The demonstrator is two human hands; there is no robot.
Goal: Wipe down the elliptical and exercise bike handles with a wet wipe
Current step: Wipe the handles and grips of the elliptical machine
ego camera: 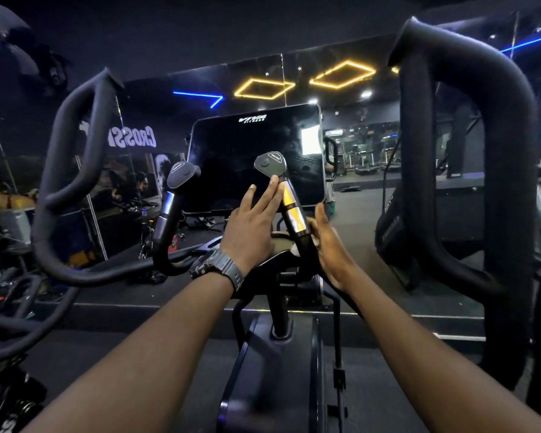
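I stand at an elliptical with a dark console screen (256, 157). Two short inner handles rise below it: the left inner handle (172, 198) and the right inner handle (289, 207), which has shiny metal sensor bands. My left hand (250, 226), with a watch on the wrist, lies flat with fingers spread against the left side of the right inner handle. My right hand (328, 242) is open against that handle's lower right side. No wet wipe is visible in either hand. Large padded moving handles stand at the left (75, 170) and the right (469, 157).
A mirror wall behind the machine reflects yellow and blue ceiling lights and other gym machines. Another machine's black handlebars (10, 310) sit at the lower left. The elliptical's centre post (280, 310) and housing lie below my forearms.
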